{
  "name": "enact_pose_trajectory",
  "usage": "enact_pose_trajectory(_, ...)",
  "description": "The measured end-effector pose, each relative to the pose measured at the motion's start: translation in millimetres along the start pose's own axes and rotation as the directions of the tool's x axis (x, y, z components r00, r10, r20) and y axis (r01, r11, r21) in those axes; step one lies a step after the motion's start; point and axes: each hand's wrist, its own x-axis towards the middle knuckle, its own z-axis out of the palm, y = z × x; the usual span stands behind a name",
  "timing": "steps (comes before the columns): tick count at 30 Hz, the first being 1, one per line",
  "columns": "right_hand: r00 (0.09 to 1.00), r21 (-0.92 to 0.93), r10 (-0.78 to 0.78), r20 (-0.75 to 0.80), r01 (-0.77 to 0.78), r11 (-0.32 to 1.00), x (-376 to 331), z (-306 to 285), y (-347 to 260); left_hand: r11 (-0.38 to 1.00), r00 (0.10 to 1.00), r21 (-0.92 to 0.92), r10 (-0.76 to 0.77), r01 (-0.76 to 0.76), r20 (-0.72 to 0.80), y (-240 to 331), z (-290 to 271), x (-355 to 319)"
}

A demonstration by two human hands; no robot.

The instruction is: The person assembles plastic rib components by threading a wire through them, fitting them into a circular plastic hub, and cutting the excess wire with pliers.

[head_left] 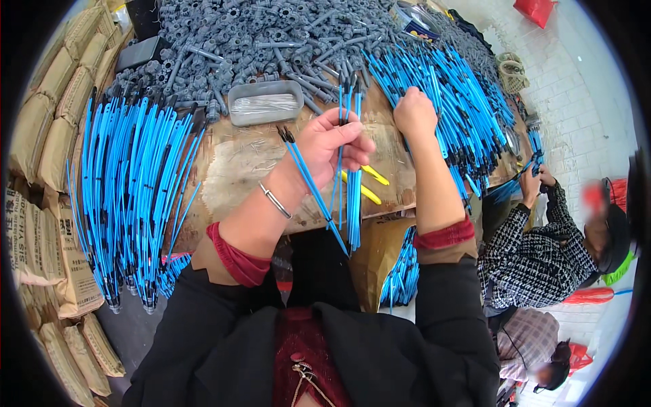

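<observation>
My left hand (pixel 332 142) is closed around a few thin blue sticks (pixel 354 210) with black ends, held upright over the table's front edge. Another pair of blue sticks (pixel 310 178) slants across the inside of that wrist. My right hand (pixel 415 114) is at the left side of a large heap of similar blue sticks (pixel 451 102), fingers curled in. What those fingers hold, if anything, is hidden. Just right of the held sticks lie the yellow handles (pixel 371 184) of a tool, its head out of sight.
A clear tray (pixel 244 121) of thin metal pins stands before a big mound of grey plastic fittings (pixel 251 34). More blue sticks (pixel 132 176) are bundled at the left. Brown sacks (pixel 51 136) are stacked beyond. A co-worker (pixel 536 251) works at the table's right.
</observation>
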Motion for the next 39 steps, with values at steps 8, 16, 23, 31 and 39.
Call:
enact_pose_trajectory(8,0.984,-0.033,-0.083,-0.158,0.079,0.996,8.2,-113.4,11.2,0.999,0.998,-0.002,-0.039,0.039,-0.056,-0.7,0.1,5.5)
enact_pose_trajectory(16,0.922,0.942,-0.263,0.284,-0.218,0.254,-87.1,-180.2,-23.8,0.984,0.999,-0.177,-0.014,0.02,0.031,7.2,0.8,-1.8)
enact_pose_trajectory(23,0.845,0.771,-0.447,0.294,0.067,0.633,-102.6,-86.9,-28.4,0.977,0.973,-0.037,0.207,-0.212,-0.103,1.7,5.9,2.8)
enact_pose_trajectory(31,0.985,0.03,-0.14,-0.097,0.144,0.989,11.3,13.6,-12.9,0.973,0.966,-0.221,-0.002,0.061,0.26,14.1,-7.3,1.2)
enact_pose_trajectory(39,0.987,-0.051,-0.07,-0.146,0.063,0.997,8.6,39.8,0.4,1.0,0.998,-0.015,0.014,-0.015,-0.057,3.4,16.5,-5.3)
